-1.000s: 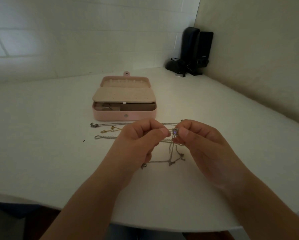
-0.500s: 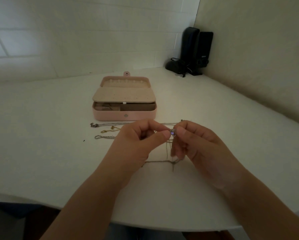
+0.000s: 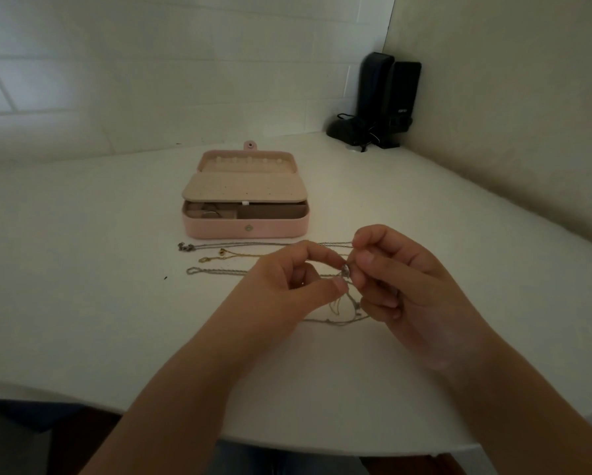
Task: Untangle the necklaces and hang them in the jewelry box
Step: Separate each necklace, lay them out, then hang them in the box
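Both hands (image 3: 287,289) (image 3: 401,286) pinch tangled necklaces (image 3: 344,305) | table (image 3: 82,303) edge near wrists

bare forearms, no sleeves, both hands unadorned.

small pale logo on black speaker (image 3: 405,94), unreadable

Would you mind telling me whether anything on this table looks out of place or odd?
Only the necklaces: several chains are knotted together between the left hand and right hand, both pinching at the tangle. The jewelry box sits open and square.
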`<move>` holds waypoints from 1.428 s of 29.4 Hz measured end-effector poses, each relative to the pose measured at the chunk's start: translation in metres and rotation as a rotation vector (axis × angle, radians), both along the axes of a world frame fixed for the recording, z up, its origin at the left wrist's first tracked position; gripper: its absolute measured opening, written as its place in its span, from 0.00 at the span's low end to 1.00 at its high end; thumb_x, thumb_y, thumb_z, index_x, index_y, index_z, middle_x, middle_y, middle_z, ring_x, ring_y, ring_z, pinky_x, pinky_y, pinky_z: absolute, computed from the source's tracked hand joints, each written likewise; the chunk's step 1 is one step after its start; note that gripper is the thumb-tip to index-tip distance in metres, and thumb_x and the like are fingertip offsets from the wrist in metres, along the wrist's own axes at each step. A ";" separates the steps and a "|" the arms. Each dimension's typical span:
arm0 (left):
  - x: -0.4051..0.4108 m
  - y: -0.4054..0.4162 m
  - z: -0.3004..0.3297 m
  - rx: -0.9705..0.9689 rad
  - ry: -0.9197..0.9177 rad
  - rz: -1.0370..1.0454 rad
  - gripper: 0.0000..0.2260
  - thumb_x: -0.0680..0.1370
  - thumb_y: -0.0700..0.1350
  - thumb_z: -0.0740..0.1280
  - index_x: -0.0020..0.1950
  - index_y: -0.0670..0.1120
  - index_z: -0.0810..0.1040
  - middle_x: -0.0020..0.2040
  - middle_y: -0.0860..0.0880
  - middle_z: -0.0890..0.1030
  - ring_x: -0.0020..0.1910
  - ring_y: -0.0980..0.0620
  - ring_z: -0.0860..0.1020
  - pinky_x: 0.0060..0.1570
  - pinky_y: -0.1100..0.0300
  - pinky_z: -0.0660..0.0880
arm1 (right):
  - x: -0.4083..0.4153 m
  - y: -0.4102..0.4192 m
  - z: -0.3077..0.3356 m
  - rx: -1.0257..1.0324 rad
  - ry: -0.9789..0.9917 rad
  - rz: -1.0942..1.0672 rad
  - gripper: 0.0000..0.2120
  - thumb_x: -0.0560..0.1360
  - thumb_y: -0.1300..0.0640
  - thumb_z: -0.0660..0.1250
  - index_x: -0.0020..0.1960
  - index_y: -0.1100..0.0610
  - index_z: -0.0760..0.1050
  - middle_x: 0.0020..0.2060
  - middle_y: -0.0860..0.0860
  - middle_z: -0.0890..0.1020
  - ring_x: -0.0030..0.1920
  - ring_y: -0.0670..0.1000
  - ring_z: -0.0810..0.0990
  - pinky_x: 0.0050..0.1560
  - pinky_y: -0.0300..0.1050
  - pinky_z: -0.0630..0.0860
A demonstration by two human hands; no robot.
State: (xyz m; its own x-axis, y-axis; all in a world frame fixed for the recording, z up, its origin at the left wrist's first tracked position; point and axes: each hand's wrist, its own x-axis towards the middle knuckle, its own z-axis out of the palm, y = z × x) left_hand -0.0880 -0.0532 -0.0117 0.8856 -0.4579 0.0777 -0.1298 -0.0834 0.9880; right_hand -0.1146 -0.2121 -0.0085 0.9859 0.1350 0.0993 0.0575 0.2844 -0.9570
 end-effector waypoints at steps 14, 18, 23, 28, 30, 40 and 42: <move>0.004 0.002 0.001 -0.180 0.083 0.125 0.07 0.64 0.51 0.70 0.33 0.48 0.78 0.25 0.54 0.71 0.20 0.59 0.61 0.20 0.68 0.58 | 0.001 0.004 -0.006 -0.301 -0.056 -0.106 0.04 0.69 0.56 0.66 0.43 0.53 0.79 0.23 0.45 0.66 0.22 0.42 0.60 0.22 0.33 0.59; 0.005 0.003 0.002 -0.266 0.176 0.142 0.11 0.72 0.43 0.67 0.29 0.47 0.73 0.28 0.48 0.69 0.21 0.58 0.58 0.19 0.68 0.55 | 0.001 0.005 -0.007 -0.425 -0.106 -0.154 0.06 0.68 0.51 0.72 0.39 0.53 0.81 0.25 0.55 0.63 0.23 0.44 0.58 0.23 0.32 0.57; 0.002 0.002 0.006 -0.295 0.189 0.146 0.07 0.61 0.50 0.69 0.29 0.48 0.75 0.33 0.43 0.68 0.21 0.58 0.59 0.19 0.69 0.55 | 0.000 0.006 -0.008 -0.481 -0.130 -0.127 0.05 0.69 0.52 0.68 0.38 0.50 0.82 0.26 0.55 0.65 0.28 0.50 0.59 0.27 0.36 0.58; 0.001 0.003 0.005 -0.259 0.156 0.119 0.04 0.68 0.45 0.68 0.36 0.46 0.78 0.23 0.55 0.72 0.20 0.59 0.62 0.19 0.70 0.57 | 0.001 0.006 -0.009 -0.541 -0.110 -0.065 0.09 0.71 0.52 0.65 0.35 0.48 0.82 0.24 0.45 0.72 0.28 0.44 0.68 0.32 0.36 0.64; 0.001 0.003 0.006 -0.264 0.157 0.082 0.04 0.72 0.40 0.65 0.38 0.43 0.76 0.22 0.55 0.74 0.19 0.60 0.62 0.19 0.71 0.58 | 0.002 0.007 -0.009 -0.579 -0.115 -0.120 0.09 0.74 0.54 0.68 0.37 0.49 0.82 0.27 0.44 0.76 0.30 0.40 0.71 0.35 0.34 0.66; 0.001 0.003 0.003 -0.245 0.194 0.028 0.06 0.62 0.50 0.69 0.33 0.49 0.80 0.33 0.44 0.73 0.23 0.59 0.61 0.21 0.69 0.56 | 0.004 0.004 -0.013 -0.543 -0.315 -0.242 0.06 0.68 0.47 0.68 0.41 0.48 0.80 0.38 0.45 0.83 0.44 0.50 0.82 0.50 0.47 0.75; 0.001 0.003 0.004 -0.260 0.229 0.032 0.08 0.66 0.51 0.67 0.36 0.47 0.81 0.35 0.47 0.79 0.22 0.59 0.62 0.20 0.70 0.57 | 0.004 0.003 -0.012 -0.461 -0.291 -0.228 0.04 0.68 0.50 0.69 0.38 0.51 0.79 0.36 0.45 0.83 0.40 0.48 0.80 0.47 0.43 0.74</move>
